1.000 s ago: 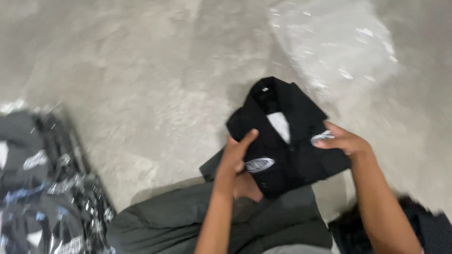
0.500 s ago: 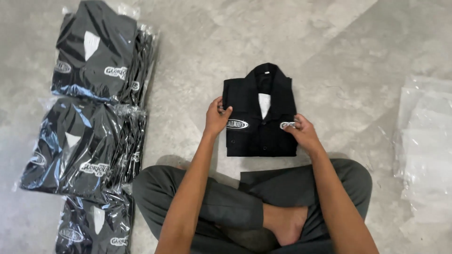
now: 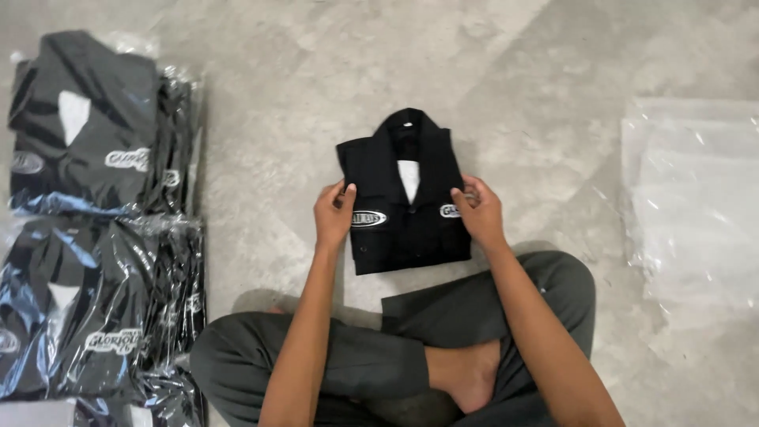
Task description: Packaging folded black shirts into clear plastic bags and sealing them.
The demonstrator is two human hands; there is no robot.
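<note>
Holding: both hands grip one folded black shirt (image 3: 405,198) by its side edges
Left hand (image 3: 335,213): fingers curled over the shirt's left edge, thumb on top near an oval chest patch
Right hand (image 3: 479,210): fingers closed on the shirt's right edge, covering part of a second patch
Shirt: lies flat on the grey floor (image 3: 316,71), collar at the far end, white neck label showing, near edge just beyond the person's crossed legs (image 3: 395,356)
Legs: dark grey trousers, one bare foot visible at the near centre
Left side: bagged shirts (image 3: 87,229) in clear wrap, stacked in piles, well apart from the held shirt
Right side: clear plastic bags (image 3: 696,205) lying flat on the floor, untouched
</note>
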